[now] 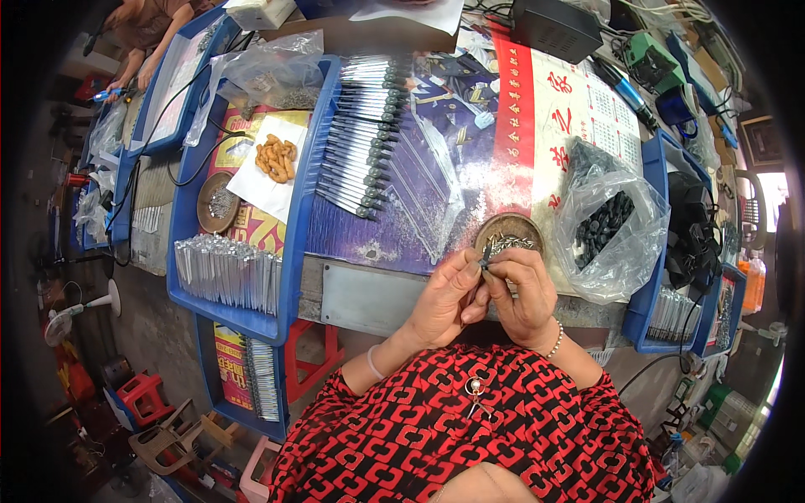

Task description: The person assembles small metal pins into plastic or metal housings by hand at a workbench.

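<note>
My left hand (449,298) and my right hand (527,300) meet at the table's front edge, fingertips pinched together. Between them is a small dark part (485,254), mostly covered by the fingers, so its exact kind does not show. Just beyond the fingertips stands a round bowl (482,234) of small shiny metal pieces (515,242). Right of it lies a clear plastic bag (620,272) with many small black parts (608,226) inside. Farther left on the table, slim silver rods with dark ends (360,142) lie side by side in a long row.
At left, a blue tray (293,277) holds flat metal strips (228,272), a small bowl (215,194) and fried snacks on paper (275,159). Blue trays (654,314) stand at right. A dark box (558,29) and cables are at the back. Another person's hands (126,75) show far left.
</note>
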The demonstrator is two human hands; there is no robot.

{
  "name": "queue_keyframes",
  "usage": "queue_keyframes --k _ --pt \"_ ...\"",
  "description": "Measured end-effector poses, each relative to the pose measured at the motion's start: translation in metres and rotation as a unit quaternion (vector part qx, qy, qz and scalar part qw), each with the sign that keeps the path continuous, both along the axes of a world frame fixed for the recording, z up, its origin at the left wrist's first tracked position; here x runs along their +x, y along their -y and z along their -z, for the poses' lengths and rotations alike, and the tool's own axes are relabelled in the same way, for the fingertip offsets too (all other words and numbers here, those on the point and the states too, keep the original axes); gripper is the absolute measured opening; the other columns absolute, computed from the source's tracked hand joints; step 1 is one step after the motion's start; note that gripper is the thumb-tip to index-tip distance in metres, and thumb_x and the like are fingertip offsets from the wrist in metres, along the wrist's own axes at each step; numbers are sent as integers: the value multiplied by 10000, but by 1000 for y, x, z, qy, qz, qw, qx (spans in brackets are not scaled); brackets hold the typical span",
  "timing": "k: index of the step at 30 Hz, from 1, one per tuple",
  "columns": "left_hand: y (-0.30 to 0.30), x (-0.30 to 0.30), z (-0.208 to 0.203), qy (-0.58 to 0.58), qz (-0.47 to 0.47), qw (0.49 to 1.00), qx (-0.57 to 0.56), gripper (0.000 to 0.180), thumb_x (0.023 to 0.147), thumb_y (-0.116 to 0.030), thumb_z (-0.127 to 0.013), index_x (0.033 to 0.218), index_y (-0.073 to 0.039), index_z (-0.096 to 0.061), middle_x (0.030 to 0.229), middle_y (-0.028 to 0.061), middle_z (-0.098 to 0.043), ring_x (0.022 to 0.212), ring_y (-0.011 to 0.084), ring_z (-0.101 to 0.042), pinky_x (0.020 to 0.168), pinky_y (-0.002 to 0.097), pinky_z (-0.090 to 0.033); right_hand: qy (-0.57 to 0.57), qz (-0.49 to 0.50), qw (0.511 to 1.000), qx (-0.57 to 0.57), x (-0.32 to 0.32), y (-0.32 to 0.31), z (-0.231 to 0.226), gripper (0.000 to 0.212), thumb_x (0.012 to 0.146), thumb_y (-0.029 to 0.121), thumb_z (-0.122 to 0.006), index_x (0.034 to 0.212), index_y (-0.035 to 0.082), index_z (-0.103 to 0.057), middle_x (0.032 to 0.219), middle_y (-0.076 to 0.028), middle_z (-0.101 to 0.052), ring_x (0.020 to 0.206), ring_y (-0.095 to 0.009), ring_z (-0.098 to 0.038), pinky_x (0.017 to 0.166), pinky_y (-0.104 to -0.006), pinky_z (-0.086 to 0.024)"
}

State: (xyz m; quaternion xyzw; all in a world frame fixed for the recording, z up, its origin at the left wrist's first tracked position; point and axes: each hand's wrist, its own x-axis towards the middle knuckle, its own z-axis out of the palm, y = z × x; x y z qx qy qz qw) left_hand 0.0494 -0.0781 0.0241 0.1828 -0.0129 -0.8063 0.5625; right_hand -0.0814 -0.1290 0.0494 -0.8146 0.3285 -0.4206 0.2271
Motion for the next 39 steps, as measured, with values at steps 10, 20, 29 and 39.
queue_keyframes --k 10,20,29,39 --pt "-5 6 -1 25 68 997 -24 217 954 -256 -444 1086 -89 -486 686 24 -489 466 45 -362 420 158 -312 129 -217 832 494 -12 24 -11 187 859 123 -590 989 1 -533 966 -16 -519 811 -75 -484 689 -211 -410" --pt "-14 33 6 -12 50 998 35 238 973 -270 -364 1071 -88 -481 690 32 -492 434 66 -364 397 182 -284 -261 -294 919 28 26 36 -65 304 757 74 -577 1049 10 -525 999 -100 -562 880 -244 -547 755 -332 -445" --pt "-24 61 9 -38 81 996 28 260 960 -188 -355 1169 -77 -463 714 50 -515 425 96 -389 385 212 -301 -382 -429 807 -134 63 40 -72 144 751 145 -527 854 49 -495 848 -72 -537 761 -203 -562 647 -304 -460" --pt "-33 108 18 236 -239 942 -8 423 978 -265 -307 1352 -88 -217 1142 187 -528 852 192 -590 769 313 -482 -281 -210 936 -2 113 129 -45 115 761 55 -536 854 11 -484 781 -159 -500 714 -355 -529 622 -435 -426"
